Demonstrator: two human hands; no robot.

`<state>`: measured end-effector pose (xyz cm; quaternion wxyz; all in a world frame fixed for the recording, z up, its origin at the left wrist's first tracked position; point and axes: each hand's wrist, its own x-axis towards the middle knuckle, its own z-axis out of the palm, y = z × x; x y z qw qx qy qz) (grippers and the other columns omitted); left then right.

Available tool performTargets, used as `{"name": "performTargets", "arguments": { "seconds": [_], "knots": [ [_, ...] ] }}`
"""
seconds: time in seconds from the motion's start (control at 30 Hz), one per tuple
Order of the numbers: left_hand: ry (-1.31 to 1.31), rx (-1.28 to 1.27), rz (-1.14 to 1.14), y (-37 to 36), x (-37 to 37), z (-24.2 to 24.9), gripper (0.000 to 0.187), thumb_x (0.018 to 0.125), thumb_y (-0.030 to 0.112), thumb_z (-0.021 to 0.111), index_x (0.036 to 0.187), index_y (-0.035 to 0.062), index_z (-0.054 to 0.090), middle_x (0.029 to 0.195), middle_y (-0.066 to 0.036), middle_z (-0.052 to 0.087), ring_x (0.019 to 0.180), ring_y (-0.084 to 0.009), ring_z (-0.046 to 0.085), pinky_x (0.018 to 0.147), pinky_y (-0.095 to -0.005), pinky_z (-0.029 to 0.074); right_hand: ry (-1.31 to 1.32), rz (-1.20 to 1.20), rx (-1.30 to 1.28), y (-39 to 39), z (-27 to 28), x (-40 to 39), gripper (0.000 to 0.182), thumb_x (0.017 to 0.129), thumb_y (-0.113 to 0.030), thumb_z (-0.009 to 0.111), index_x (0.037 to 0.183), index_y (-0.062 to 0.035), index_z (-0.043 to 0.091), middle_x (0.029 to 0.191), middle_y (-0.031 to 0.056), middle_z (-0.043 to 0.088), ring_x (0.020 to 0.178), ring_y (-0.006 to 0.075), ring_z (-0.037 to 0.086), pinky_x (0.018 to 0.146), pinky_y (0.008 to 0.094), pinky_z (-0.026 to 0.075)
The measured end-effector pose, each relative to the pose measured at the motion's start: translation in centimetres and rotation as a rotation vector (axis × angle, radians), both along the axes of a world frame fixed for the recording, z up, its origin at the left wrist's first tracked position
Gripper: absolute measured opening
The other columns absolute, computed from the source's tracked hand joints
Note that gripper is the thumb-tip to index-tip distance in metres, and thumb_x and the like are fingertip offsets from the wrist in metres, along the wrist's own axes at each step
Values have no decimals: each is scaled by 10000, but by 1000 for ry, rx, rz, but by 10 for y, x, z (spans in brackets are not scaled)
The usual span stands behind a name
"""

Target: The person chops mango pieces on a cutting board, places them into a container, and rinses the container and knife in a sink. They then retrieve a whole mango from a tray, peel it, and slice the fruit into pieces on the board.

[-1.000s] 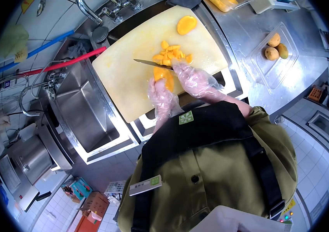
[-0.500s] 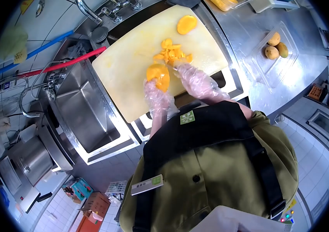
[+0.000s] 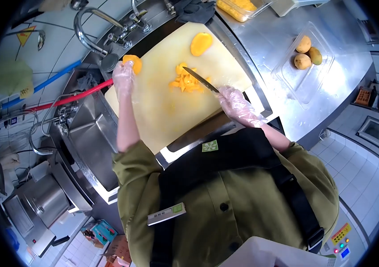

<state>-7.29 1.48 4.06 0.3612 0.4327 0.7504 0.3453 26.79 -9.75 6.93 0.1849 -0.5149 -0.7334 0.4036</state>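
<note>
In a clear plastic glove, my left hand [image 3: 123, 76] is closed on a piece of peeled mango [image 3: 132, 63] at the far left edge of the cutting board [image 3: 154, 111]. My right hand [image 3: 237, 105], gloved too, grips a knife [image 3: 201, 80] whose dark blade points up and left over a pile of cut mango pieces [image 3: 186, 83]. Another flat mango slice [image 3: 201, 44] lies near the board's far corner. The knife's handle is hidden inside my right hand.
Right of the board, a clear plastic tray [image 3: 307, 84] holds three whole mangoes [image 3: 303, 61] on the steel counter [image 3: 260, 49]. A container of yellow fruit [image 3: 238, 11] stands behind. A faucet [image 3: 82, 33] rises beyond the board; a steel sink [image 3: 93, 147] is at left.
My left hand has carried the mango piece from beside the pile to the board's far left edge. My right hand has drawn back from the pile, and the knife blade now shows.
</note>
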Motion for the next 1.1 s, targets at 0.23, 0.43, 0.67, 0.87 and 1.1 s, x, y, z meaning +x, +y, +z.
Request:
{"name": "performTargets", "arguments": {
  "seconds": [0.23, 0.43, 0.67, 0.87, 1.1],
  "knots": [
    [1108, 350, -381, 48, 87, 8, 409, 769, 402, 548, 950, 38, 595, 891, -151, 602, 811, -283, 593, 723, -401, 462, 178, -267, 80, -6, -32, 25, 130, 788, -71, 505, 879, 11, 550, 778, 205, 542, 745, 375, 517, 665, 419, 411],
    [737, -288, -580, 57, 208, 21, 597, 679, 449, 637, 1052, -1, 514, 1034, -163, 582, 938, -292, 572, 807, -359, 447, 178, -349, -8, -2, -25, 33, 55, 781, -47, 500, 783, 1, 528, 693, 214, 504, 670, 377, 513, 594, 387, 404],
    [252, -205, -523, 60, 196, -3, 625, 658, 226, 689, 1176, 21, 406, 1007, -149, 579, 928, -261, 577, 783, -336, 470, 264, -446, 10, -9, -20, 39, 85, 799, -67, 509, 799, 14, 533, 700, 205, 499, 659, 360, 504, 588, 368, 401],
    [-810, -19, -307, -23, 174, 51, 415, 749, 58, 555, 1149, 51, 446, 936, -89, 567, 833, -197, 586, 621, -267, 498, -29, -199, 761, 14, 7, 49, 349, 754, -51, 530, 1103, -50, 526, 940, 116, 577, 840, 288, 571, 691, 367, 470],
    [-986, -81, -267, -94, 154, 108, 485, 672, 30, 643, 1124, 47, 466, 947, -84, 567, 769, -178, 574, 615, -265, 497, -157, 135, 1134, 35, 82, 34, 468, 673, -70, 586, 1135, -61, 513, 903, 93, 535, 611, 191, 556, 481, 276, 448]
  ]
}}
